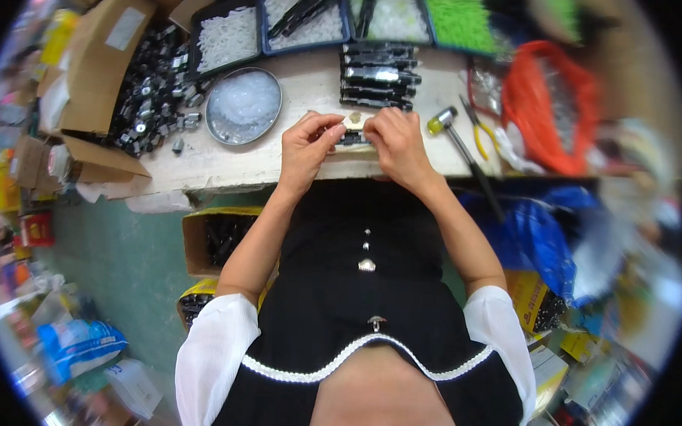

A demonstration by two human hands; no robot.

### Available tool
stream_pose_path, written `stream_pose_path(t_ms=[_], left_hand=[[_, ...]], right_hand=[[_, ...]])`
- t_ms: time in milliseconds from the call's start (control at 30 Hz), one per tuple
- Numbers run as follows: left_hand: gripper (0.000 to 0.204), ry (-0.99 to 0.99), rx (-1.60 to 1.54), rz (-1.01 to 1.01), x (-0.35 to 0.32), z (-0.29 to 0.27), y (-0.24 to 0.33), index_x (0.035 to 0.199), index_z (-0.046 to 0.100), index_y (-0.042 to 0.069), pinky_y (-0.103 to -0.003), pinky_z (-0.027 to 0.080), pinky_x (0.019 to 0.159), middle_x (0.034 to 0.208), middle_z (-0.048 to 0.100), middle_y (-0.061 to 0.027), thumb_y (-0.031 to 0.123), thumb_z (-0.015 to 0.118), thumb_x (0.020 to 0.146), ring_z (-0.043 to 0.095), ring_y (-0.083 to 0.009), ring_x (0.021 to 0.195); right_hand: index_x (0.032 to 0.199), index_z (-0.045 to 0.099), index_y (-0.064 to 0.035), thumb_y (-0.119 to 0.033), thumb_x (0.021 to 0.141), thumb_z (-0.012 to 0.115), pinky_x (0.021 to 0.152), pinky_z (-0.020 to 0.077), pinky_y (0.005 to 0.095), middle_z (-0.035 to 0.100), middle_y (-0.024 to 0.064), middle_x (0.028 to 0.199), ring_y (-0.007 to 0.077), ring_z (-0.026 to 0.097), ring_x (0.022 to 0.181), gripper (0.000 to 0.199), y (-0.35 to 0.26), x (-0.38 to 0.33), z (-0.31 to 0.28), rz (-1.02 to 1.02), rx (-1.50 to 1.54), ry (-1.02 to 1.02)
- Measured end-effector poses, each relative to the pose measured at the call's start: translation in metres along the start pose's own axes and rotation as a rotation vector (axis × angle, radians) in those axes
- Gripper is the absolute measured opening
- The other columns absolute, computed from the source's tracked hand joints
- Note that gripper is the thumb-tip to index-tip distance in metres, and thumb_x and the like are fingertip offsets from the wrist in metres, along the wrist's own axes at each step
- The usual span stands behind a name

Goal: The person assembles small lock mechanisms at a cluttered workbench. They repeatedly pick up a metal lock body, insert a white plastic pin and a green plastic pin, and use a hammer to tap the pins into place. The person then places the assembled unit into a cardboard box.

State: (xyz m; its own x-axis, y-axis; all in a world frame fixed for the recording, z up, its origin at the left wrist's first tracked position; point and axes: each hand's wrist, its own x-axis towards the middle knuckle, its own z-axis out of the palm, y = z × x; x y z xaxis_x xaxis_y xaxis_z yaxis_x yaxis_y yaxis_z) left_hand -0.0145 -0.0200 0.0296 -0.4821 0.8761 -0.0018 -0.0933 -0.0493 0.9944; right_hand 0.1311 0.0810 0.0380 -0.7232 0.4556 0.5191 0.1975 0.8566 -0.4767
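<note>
At the front edge of the workbench [289, 164], my left hand [307, 146] and my right hand [398, 145] face each other with fingers pinched. Between them is a small black and silver part [352, 138], gripped from both ends. Its exact kind is too small to tell, and the fingertips partly cover it. Just beyond my hands lies a stack of several long black and silver pieces [377, 74]. Right of my right hand rests a hammer [460, 146] with a yellowish face, its handle reaching past the edge. Yellow-handled pliers [480, 134] lie beside it.
A metal bowl [268, 124] of translucent pieces stands left, beside a carton [106, 62] spilling small metal and black parts [150, 95]. Trays of white pieces [226, 41] and green pieces [459, 19] line the back. A red plastic bag [521, 91] sits right. Boxes [197, 244] stand below the bench.
</note>
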Motion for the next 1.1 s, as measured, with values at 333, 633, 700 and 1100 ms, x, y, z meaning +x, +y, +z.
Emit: stream_pose_path(t_ms=[333, 633, 700, 1100], left_hand=[[0.015, 0.052, 0.226, 0.077, 0.006, -0.01, -0.031, 0.091, 0.068, 0.001, -0.022, 0.04, 0.054, 0.072, 0.056, -0.0025, 0.006, 0.068, 0.077, 0.047, -0.0076, 0.059], [0.017, -0.001, 0.341, 0.103, 0.011, -0.013, -0.031, 0.093, 0.067, 0.0, -0.021, 0.041, 0.059, 0.077, 0.057, -0.0015, 0.003, 0.067, 0.076, 0.05, -0.0071, 0.063], [0.018, -0.028, 0.375, 0.092, 0.011, -0.015, -0.031, 0.094, 0.066, 0.0, -0.02, 0.042, 0.06, 0.079, 0.057, -0.0004, 0.003, 0.067, 0.076, 0.052, -0.006, 0.066], [0.025, -0.241, 1.021, 0.139, 0.039, -0.004, -0.014, 0.089, 0.068, 0.004, -0.033, 0.049, 0.063, 0.075, 0.063, -0.0128, 0.013, 0.074, 0.067, 0.061, -0.025, 0.066]], right_hand=[[0.081, 0.053, -0.008, -0.005, 0.075, 0.06, 0.071, 0.0289, 0.0358, 0.052, 0.0049, 0.08, 0.0228, 0.05, 0.081, 0.01, 0.012, -0.004, 0.022, -0.011, -0.083, -0.119], [0.082, 0.053, -0.0085, -0.003, 0.072, 0.057, 0.072, 0.0292, 0.0377, 0.05, 0.0052, 0.08, 0.0229, 0.049, 0.083, 0.012, 0.012, 0.004, 0.035, -0.061, -0.198, -0.187], [0.082, 0.053, -0.0085, -0.002, 0.07, 0.056, 0.073, 0.0294, 0.0382, 0.05, 0.0053, 0.081, 0.023, 0.049, 0.084, 0.015, 0.011, 0.005, 0.036, -0.085, -0.239, -0.2], [0.085, 0.058, -0.0092, -0.005, 0.075, 0.058, 0.071, 0.0322, 0.0396, 0.056, 0.0044, 0.083, 0.0238, 0.053, 0.081, 0.01, 0.026, 0.008, 0.018, 0.029, -0.071, -0.187]])
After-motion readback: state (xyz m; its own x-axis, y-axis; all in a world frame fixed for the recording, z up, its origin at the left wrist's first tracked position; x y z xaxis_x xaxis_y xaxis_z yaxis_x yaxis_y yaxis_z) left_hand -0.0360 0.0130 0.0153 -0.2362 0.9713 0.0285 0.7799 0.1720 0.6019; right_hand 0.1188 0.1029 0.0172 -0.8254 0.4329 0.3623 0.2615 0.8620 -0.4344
